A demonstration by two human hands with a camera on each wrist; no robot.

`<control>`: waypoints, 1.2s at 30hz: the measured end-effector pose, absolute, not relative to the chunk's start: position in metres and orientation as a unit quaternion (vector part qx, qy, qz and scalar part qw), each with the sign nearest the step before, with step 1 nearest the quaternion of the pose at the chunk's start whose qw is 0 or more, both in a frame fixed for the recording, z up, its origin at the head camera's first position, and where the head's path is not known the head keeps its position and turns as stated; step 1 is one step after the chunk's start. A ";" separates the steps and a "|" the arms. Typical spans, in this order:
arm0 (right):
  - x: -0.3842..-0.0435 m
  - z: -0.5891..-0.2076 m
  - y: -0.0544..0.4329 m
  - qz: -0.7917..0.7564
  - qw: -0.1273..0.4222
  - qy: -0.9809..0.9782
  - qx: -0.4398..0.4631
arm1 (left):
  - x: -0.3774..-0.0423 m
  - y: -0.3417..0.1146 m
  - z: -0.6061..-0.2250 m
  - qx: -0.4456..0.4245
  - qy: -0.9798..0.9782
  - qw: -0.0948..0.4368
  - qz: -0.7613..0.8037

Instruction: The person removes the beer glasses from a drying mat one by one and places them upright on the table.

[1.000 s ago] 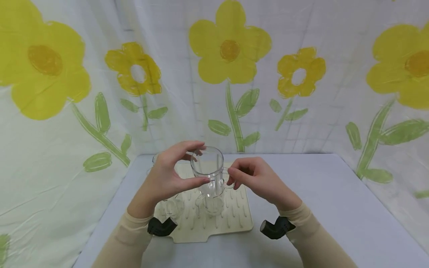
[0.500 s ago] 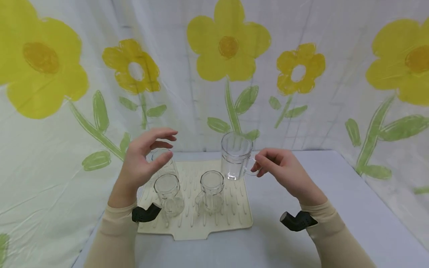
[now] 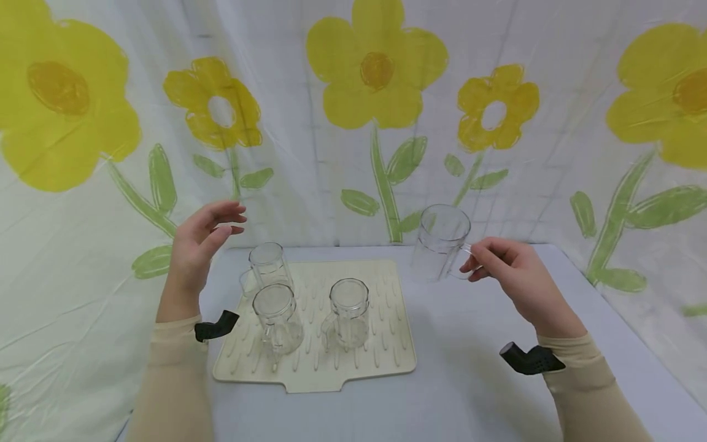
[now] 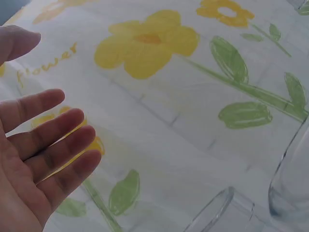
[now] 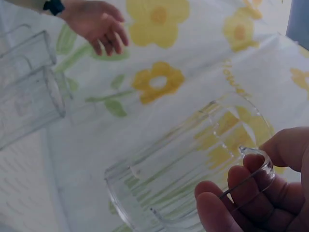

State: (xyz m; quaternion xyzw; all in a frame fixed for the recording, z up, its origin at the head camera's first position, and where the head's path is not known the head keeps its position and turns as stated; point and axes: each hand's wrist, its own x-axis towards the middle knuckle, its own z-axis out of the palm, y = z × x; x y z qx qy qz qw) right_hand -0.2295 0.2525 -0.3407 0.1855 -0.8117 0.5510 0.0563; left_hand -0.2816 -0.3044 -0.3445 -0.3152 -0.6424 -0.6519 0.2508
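By its handle, my right hand (image 3: 510, 270) holds a clear glass mug (image 3: 440, 242) upright, over the table just right of the cream draining mat (image 3: 381, 353). In the right wrist view the thumb and fingers (image 5: 285, 150) curl round the mug's handle. My left hand (image 3: 201, 245) is raised at the left, fingers relaxed, touching nothing. On the mat stand three more clear mugs: a back-left mug (image 3: 269, 270), a front-left mug (image 3: 278, 319) and a middle mug (image 3: 350, 313). The left wrist view shows the left hand's palm and spread fingers (image 4: 67, 125).
A white table (image 3: 442, 393) lies under everything. Behind and beside it hangs a white curtain (image 3: 287, 184) printed with yellow flowers. Black wrist cameras sit on both forearms, the right camera (image 3: 530, 359) and the left camera (image 3: 216, 326).
The left hand has let go of the mug and drawn away to the left. The right hand has carried the mug by its handle rightward, off from over the mat.
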 end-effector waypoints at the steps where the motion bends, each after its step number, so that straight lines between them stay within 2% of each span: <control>1: -0.230 -0.341 0.257 0.548 0.059 -0.813 0.186 | -0.285 -0.308 -0.348 -0.304 -0.642 0.249 -0.658; 13: -0.238 -0.359 0.313 0.579 0.078 -0.793 0.171 | -0.315 -0.348 -0.400 -0.198 -0.633 0.221 -0.715; 27: -0.253 -0.393 0.354 0.632 0.061 -0.763 0.117 | -0.333 -0.377 -0.472 -0.097 -0.615 0.111 -0.775; 36: -0.265 -0.415 0.373 0.622 0.043 -0.778 0.075 | -0.338 -0.382 -0.497 -0.039 -0.632 0.050 -0.772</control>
